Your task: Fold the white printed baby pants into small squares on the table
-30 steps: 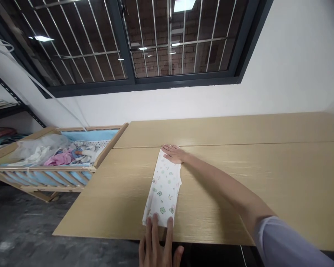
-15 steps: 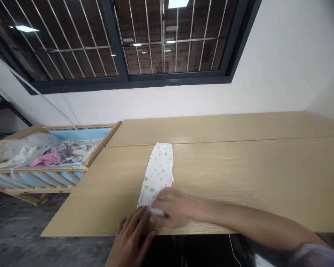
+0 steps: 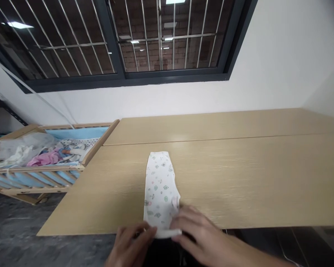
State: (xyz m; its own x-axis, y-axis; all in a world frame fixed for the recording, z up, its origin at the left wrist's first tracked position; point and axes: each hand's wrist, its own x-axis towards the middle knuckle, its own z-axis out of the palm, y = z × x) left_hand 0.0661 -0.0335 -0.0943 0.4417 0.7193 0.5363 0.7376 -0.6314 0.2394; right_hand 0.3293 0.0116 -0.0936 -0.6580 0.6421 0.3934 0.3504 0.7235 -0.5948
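White infant garment (image 3: 160, 189), printed with small green and pink motifs, lay folded lengthwise into a narrow strip on the light wood-grain desk (image 3: 239, 178), its long axis running away from the person and its near end at the desk's front edge. A fold of cloth (image 3: 167, 233) lay across that near end. The left hand (image 3: 130, 244) and right hand (image 3: 197, 237) were apart, a narrow gap between them, both at the garment's near end: the left fingertips at its near left corner, the right fingers over the fold at its near right. Whether either hand was gripping the cloth could not be determined. Left of the desk stood a wooden crib (image 3: 39, 167) with blue side panels, holding a pink garment (image 3: 44, 158), translucent plastic (image 3: 25, 148) and other mixed clothing. Beyond the desk was a white wall with a barred, dark-framed window (image 3: 122, 76).
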